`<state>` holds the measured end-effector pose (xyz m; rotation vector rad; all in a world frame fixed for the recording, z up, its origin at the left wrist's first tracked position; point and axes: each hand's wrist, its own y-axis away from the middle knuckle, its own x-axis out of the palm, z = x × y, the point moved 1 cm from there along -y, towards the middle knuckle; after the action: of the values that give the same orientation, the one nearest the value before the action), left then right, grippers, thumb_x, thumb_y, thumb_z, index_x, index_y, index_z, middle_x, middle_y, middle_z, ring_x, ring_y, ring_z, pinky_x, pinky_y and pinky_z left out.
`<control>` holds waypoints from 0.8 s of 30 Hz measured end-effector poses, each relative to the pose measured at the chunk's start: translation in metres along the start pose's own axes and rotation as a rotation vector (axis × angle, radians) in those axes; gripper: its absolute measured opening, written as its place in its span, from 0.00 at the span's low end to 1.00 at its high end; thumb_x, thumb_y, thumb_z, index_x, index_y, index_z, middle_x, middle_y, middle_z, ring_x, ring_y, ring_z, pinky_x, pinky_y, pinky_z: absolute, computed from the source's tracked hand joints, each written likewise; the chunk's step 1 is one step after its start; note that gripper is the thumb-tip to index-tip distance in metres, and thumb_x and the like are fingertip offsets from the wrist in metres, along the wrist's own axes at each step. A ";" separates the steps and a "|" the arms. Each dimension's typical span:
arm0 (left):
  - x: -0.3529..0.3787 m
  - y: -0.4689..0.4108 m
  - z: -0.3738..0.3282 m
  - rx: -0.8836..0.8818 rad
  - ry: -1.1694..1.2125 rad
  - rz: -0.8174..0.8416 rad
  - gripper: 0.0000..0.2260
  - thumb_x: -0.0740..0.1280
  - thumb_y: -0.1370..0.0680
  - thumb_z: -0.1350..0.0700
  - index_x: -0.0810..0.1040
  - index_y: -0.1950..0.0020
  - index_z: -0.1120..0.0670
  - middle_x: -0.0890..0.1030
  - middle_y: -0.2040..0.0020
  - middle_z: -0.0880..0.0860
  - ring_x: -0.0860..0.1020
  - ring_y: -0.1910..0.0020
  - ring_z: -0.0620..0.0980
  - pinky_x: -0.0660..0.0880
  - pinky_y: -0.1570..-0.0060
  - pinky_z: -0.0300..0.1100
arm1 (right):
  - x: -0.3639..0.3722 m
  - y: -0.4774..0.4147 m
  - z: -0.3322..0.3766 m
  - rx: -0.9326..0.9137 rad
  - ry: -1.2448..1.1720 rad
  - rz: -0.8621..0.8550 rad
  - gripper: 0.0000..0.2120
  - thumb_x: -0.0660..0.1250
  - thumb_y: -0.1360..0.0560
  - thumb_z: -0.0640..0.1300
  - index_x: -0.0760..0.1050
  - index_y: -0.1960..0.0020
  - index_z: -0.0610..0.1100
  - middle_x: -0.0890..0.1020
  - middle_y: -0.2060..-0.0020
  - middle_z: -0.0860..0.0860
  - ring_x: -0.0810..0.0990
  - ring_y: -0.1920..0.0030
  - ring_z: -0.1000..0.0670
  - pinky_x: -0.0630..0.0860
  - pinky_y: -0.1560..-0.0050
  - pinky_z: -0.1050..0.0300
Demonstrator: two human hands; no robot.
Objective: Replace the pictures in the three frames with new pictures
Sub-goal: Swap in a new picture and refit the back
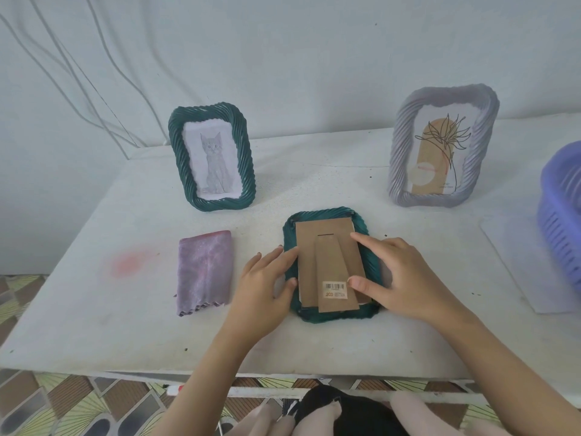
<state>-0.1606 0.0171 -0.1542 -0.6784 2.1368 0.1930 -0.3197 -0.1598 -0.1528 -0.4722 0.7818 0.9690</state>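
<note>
1. Hands work the face-down green frame (330, 265) at table centre: left hand (267, 287) lies flat, fingers pressed together against its nine o'clock edge; right hand (399, 278) is spread, forefinger and thumb touching the cardboard backing (306, 256).
2. Step, by my reading: freeing or seating that backing; I cannot tell which.
3. Next move likely calls for turning the small corner tabs, barely visible.
4. Cat frame (212, 158) stands upright at eleven o'clock, lilac frame (443, 146) at one o'clock, folded cloth (204, 272) at nine.
</note>
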 end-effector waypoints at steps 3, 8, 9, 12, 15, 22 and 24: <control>0.001 -0.002 0.002 -0.011 0.022 -0.023 0.23 0.64 0.27 0.54 0.69 0.32 0.46 0.76 0.37 0.44 0.63 0.30 0.42 0.51 0.32 0.35 | 0.002 0.000 -0.003 0.005 -0.001 0.019 0.38 0.57 0.37 0.72 0.56 0.29 0.63 0.73 0.44 0.54 0.64 0.42 0.59 0.64 0.39 0.56; -0.003 -0.005 0.002 -0.066 0.104 -0.037 0.27 0.72 0.28 0.56 0.65 0.37 0.35 0.74 0.45 0.34 0.61 0.33 0.34 0.51 0.34 0.33 | 0.000 -0.002 -0.006 0.032 -0.085 0.025 0.29 0.58 0.32 0.66 0.57 0.31 0.67 0.74 0.41 0.55 0.66 0.39 0.56 0.65 0.39 0.56; -0.003 -0.006 0.002 -0.074 0.109 -0.037 0.27 0.72 0.28 0.56 0.64 0.37 0.34 0.74 0.45 0.34 0.62 0.33 0.35 0.51 0.34 0.33 | -0.001 -0.003 -0.005 0.030 -0.111 0.030 0.27 0.60 0.29 0.62 0.57 0.32 0.68 0.73 0.39 0.58 0.67 0.38 0.57 0.65 0.37 0.55; -0.005 -0.006 0.001 -0.088 0.118 -0.035 0.27 0.72 0.29 0.56 0.65 0.38 0.34 0.74 0.46 0.34 0.62 0.32 0.36 0.51 0.35 0.34 | -0.005 -0.005 -0.005 0.000 -0.171 0.062 0.28 0.64 0.25 0.48 0.57 0.29 0.62 0.70 0.36 0.68 0.66 0.34 0.58 0.62 0.32 0.54; -0.006 -0.006 0.001 -0.099 0.127 -0.048 0.26 0.73 0.29 0.55 0.68 0.36 0.39 0.76 0.45 0.35 0.64 0.31 0.40 0.53 0.33 0.37 | -0.010 -0.007 -0.006 0.004 -0.202 0.120 0.32 0.68 0.27 0.43 0.57 0.28 0.58 0.68 0.36 0.69 0.65 0.32 0.62 0.57 0.31 0.59; -0.008 -0.008 0.002 -0.108 0.121 -0.051 0.26 0.74 0.30 0.54 0.71 0.34 0.44 0.79 0.43 0.40 0.65 0.30 0.44 0.56 0.29 0.48 | -0.014 -0.009 -0.005 0.019 -0.268 0.167 0.38 0.73 0.31 0.39 0.58 0.27 0.52 0.68 0.34 0.62 0.60 0.41 0.80 0.54 0.47 0.86; -0.007 -0.009 0.003 -0.094 0.111 -0.044 0.24 0.74 0.30 0.54 0.74 0.36 0.45 0.80 0.43 0.42 0.66 0.31 0.44 0.59 0.30 0.49 | -0.014 -0.010 -0.006 0.026 -0.257 0.170 0.38 0.73 0.31 0.40 0.58 0.27 0.53 0.67 0.34 0.63 0.60 0.42 0.81 0.53 0.48 0.87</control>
<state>-0.1502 0.0138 -0.1500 -0.8063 2.2273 0.2382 -0.3181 -0.1761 -0.1452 -0.2547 0.6080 1.1508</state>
